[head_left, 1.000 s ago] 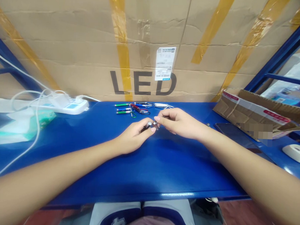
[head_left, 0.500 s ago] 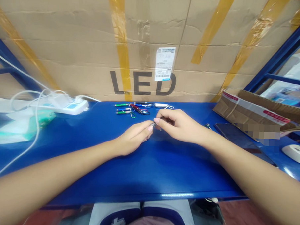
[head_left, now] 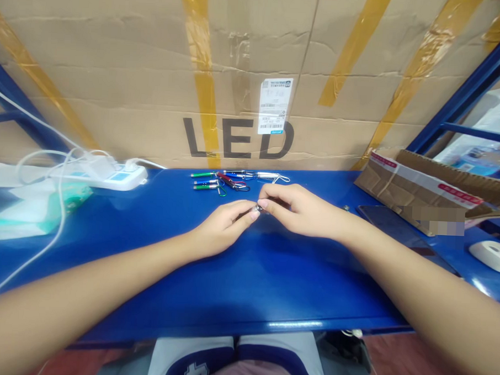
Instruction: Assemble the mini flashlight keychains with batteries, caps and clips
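My left hand [head_left: 221, 226] and my right hand [head_left: 296, 213] meet over the middle of the blue table. Between their fingertips is a small silvery metal piece [head_left: 257, 208], pinched from both sides; the fingers cover most of it, so its full shape is hidden. Just beyond the hands lie several slim keychain penlights: a green one [head_left: 203, 175], a red one [head_left: 227, 180], a silver one [head_left: 267, 176] and others in blue and green. Some have small wire clips at one end.
A white power strip [head_left: 130, 178] with cables and a green-and-white packet [head_left: 33, 214] lie at left. To the right are an open cardboard box [head_left: 393, 185], a dark flat device [head_left: 381, 221], a white mouse [head_left: 493, 256] and a tiny metal part [head_left: 346, 208]. A large carton [head_left: 146, 94] stands behind.
Both hands stay together at the same spot. The left thumb has shifted slightly right and up along the metal piece, and the right hand has turned a little. The penlights have not moved.
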